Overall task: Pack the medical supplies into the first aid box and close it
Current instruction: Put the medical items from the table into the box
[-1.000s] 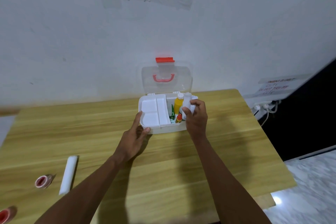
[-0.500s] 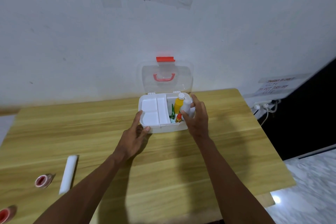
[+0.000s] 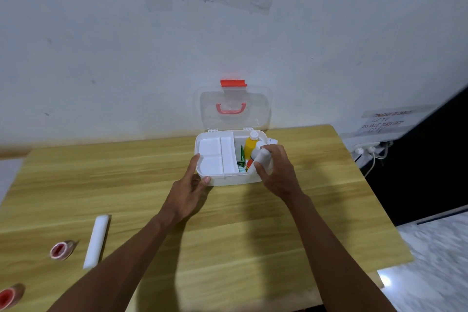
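A white first aid box (image 3: pixel 229 180) sits open near the table's far edge, its clear lid (image 3: pixel 233 109) with a red handle and latch upright against the wall. A white divided tray (image 3: pixel 215 157) fills the box's left half. In the right half stand a yellow bottle (image 3: pixel 250 145), a green packet and a small orange item. My right hand (image 3: pixel 277 172) is closed around a white bottle (image 3: pixel 263 157) at the box's right end. My left hand (image 3: pixel 188 192) grips the box's front left corner. A white roll (image 3: pixel 96 240) and two red tape rolls (image 3: pixel 60 250) lie at the left.
The wooden table (image 3: pixel 228 235) ends at the right, with a tiled floor beyond it. A second red tape roll (image 3: pixel 8 297) lies at the near left corner. Cables and a socket strip (image 3: pixel 367 151) hang on the wall at the right.
My right hand has lowered the white bottle slightly into the right end of the box and shifted its grip. My left hand has stayed on the box's corner.
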